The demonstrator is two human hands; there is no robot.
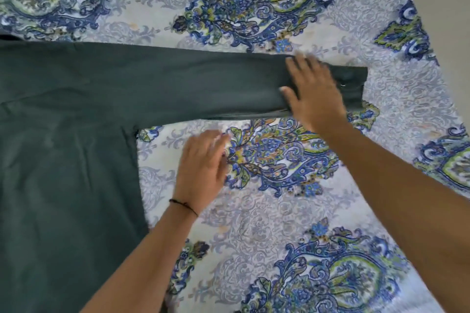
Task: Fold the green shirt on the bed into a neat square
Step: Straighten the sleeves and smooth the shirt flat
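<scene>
Green shirt had its long sleeve under the right hand, which pressed flat near the cuff, fingers straight. The left hand was open too, holding nothing, just below the sleeve. The dark, smooth shirt lay spread on the bed cover, white with blue and green swirls.

The green shirt lies flat at the left of the frame on a paisley bedspread, its sleeve stretched right across the middle. The right hand presses flat near the cuff. The left hand, fingers relaxed, hovers over the bedspread below the sleeve, a dark thread bracelet on its wrist.
</scene>
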